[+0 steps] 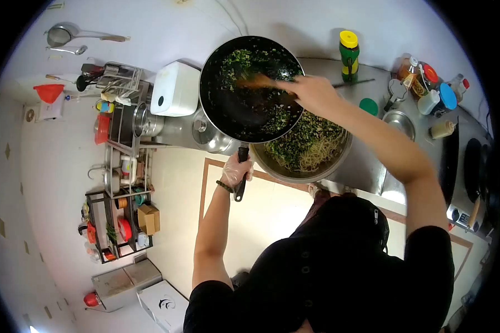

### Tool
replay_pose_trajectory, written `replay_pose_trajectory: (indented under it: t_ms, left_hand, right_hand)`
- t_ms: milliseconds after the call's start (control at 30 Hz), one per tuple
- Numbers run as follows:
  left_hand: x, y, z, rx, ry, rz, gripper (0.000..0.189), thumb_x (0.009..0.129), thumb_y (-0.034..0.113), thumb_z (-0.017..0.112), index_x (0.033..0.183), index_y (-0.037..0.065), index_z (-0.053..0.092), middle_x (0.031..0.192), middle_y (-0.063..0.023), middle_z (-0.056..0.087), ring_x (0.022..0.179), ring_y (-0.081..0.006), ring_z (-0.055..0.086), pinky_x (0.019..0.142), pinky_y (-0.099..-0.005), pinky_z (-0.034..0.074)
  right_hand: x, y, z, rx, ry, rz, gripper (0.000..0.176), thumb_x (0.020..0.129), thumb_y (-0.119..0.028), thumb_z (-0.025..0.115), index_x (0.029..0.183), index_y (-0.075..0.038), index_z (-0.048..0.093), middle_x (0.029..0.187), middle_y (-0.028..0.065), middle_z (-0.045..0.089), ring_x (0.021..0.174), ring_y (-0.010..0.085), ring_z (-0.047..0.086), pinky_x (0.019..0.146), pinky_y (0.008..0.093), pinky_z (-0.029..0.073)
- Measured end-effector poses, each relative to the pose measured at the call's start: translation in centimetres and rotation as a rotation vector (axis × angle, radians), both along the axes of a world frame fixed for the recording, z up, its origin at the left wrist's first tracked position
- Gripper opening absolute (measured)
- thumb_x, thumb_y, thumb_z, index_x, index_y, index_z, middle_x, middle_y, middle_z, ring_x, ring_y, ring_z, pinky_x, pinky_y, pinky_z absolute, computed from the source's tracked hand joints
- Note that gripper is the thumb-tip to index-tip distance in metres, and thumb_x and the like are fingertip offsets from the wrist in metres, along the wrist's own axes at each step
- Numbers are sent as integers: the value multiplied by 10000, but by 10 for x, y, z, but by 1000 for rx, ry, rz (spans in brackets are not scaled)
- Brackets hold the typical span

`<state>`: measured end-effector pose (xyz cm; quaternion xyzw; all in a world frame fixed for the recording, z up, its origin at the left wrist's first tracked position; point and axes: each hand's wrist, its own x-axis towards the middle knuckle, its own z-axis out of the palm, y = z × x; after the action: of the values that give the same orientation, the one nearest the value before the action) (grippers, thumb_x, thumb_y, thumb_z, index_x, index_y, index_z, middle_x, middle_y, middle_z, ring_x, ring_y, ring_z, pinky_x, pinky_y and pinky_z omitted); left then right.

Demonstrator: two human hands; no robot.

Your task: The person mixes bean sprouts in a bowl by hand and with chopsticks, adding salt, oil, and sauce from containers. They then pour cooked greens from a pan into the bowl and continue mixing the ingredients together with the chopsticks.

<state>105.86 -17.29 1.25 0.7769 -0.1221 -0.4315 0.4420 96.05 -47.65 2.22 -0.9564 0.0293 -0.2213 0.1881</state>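
As my left hand (236, 169) clamps the pan (244, 111) by its handle and my right hand (312, 93) grips the spatula (258, 82), most greens (300, 139) fill the centre bowl (294, 178), with scraps at upper centre left to scrape.

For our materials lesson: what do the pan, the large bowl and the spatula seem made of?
The pan looks like dark coated metal, probably non-stick: black with a slight sheen. The bowl seems bare steel: silver, reflective rim. The spatula is likely wood: warm brown, dull.

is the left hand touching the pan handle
Touching. The head view shows the left hand closed around the pan handle, with its fingers wrapped over it.
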Motion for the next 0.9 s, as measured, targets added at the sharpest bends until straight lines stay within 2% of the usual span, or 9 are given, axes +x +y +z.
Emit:
replay_pose_trajectory:
  t_ms: [167, 333, 467, 533, 600, 667, 733, 800, 900]
  left_hand:
    - [-5, -11, 10, -47, -27, 4, 121, 768, 66, 555, 810, 42, 444, 548, -55, 477, 431, -147, 470, 428, -264, 399]
    - [2, -1, 9, 6, -53, 11, 118, 761, 62, 554, 807, 46, 447, 555, -52, 479, 420, -142, 463, 411, -259, 390]
    - [-4, 5, 20, 9, -26, -27, 106, 761, 62, 553, 807, 49, 458, 552, -48, 481, 412, -135, 464, 394, -255, 381]
    - [-15, 1, 33, 15, -21, -12, 108, 770, 69, 563, 813, 46, 467, 548, -45, 474, 409, -131, 460, 394, -254, 385]
    - [-24, 0, 42, 60, -71, 14, 138, 792, 108, 564, 799, 38, 446, 527, -45, 477, 406, -143, 469, 402, -263, 398]
    - [-29, 5, 35, -4, -68, 47, 135, 790, 110, 564, 804, 36, 451, 536, -42, 481, 408, -139, 467, 404, -261, 402]
    - [-36, 6, 28, -92, -98, 97, 133, 783, 108, 564, 807, 35, 455, 546, -42, 484, 410, -137, 467, 404, -263, 405]
    - [-42, 5, 22, -67, -149, 143, 128, 778, 106, 563, 810, 36, 460, 547, -41, 483, 413, -136, 470, 408, -266, 409]
    - [-38, 11, 6, 21, -217, 122, 127, 773, 78, 565, 813, 33, 453, 546, -40, 474, 417, -135, 475, 401, -262, 412]
  right_hand:
    - [27, 34, -1, -73, 45, -66, 399, 776, -99, 504, 1174, -84, 498, 791, 124, 571, 670, 274, 619, 566, 386, 504]
    - [-28, 22, -12, -266, 297, 162, 349, 796, -126, 478, 1135, -162, 554, 853, 91, 589, 661, 224, 630, 566, 350, 509]
    - [29, -7, 32, -555, -497, 163, 441, 757, -105, 504, 1195, -157, 510, 815, 31, 502, 597, 153, 546, 526, 278, 465]
    - [52, -25, 32, -628, -574, 222, 426, 758, -93, 494, 1180, -145, 516, 804, 23, 491, 623, 140, 539, 529, 271, 460]
    - [46, -33, 19, -542, -498, 150, 421, 758, -92, 495, 1175, -146, 519, 805, 41, 500, 645, 171, 555, 548, 301, 471]
    - [11, -29, 2, -208, -53, -116, 445, 751, -76, 508, 1190, -154, 512, 826, 79, 535, 692, 239, 585, 595, 337, 490]
    - [-23, -11, -48, -254, -50, -165, 390, 768, -121, 535, 1156, -164, 529, 832, 105, 587, 807, 252, 617, 697, 378, 503]
    - [-52, 9, -29, 35, 445, -42, 383, 753, -157, 592, 1130, -210, 561, 829, 116, 604, 830, 259, 617, 746, 398, 496]
    - [-33, 1, -4, 218, -1, -74, 391, 762, -180, 614, 1145, -235, 557, 824, 85, 599, 781, 283, 609, 696, 402, 494]
